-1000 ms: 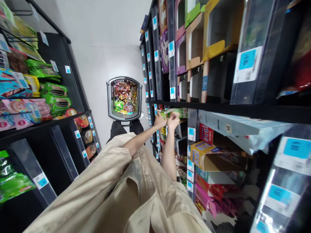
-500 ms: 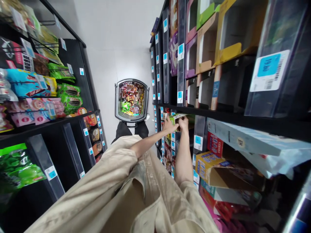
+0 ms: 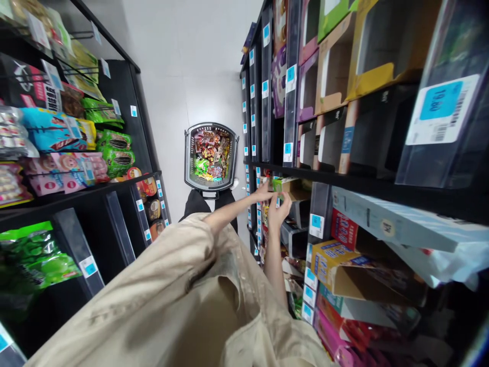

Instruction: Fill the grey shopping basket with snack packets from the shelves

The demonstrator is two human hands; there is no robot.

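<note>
A left hand point(image 3: 263, 192) and a right hand point(image 3: 280, 206), both bare, were close together at the front of an open green-and-brown cardboard box point(image 3: 298, 188) on the aisle's right side.
From where I stood, the black shelving on the left point(image 3: 130, 102), lined with bright plastic snack bags point(image 3: 116, 163), ended in a straight edge along a broad strip of pale grey floor point(image 3: 168, 92). Mid-aisle stood a dark grey perforated plastic basket point(image 3: 189, 163) heaped with small wrapped snacks point(image 3: 214, 150), its rim nearer the right side than the left. The left hand's fingers stretched towards the box's front edge; the right hand, just beside, was half curled. Whether either pinched anything, I could not tell. The box sat within the black right-hand shelving point(image 3: 362, 184), leaving the hands little room.
</note>
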